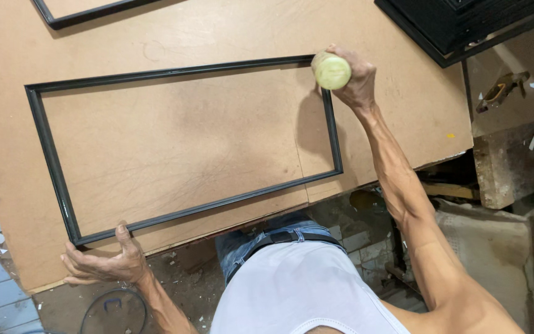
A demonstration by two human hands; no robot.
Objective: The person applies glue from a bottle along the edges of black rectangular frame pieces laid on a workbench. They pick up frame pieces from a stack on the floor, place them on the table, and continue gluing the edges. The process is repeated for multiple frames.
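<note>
Black rectangular frame [183, 145] lies flat on the brown board bench [174, 142], its long side running along the near edge.

Right hand [355, 77] sits at the frame's far right corner, grip clenched around a pale, round-ended handle [331, 70]. Looks like a mallet or similar tool, but its head is hidden from this view, so can't confirm.

Left hand [103, 263] is at the near left corner of the bench, fingers spread, grip released and holding nothing; thumb tip touches the frame's near left corner.

A second black frame [84, 13] lies at the far left edge, partly out of view. A stack of dark frames [458, 25] sits at the far right corner.
</note>
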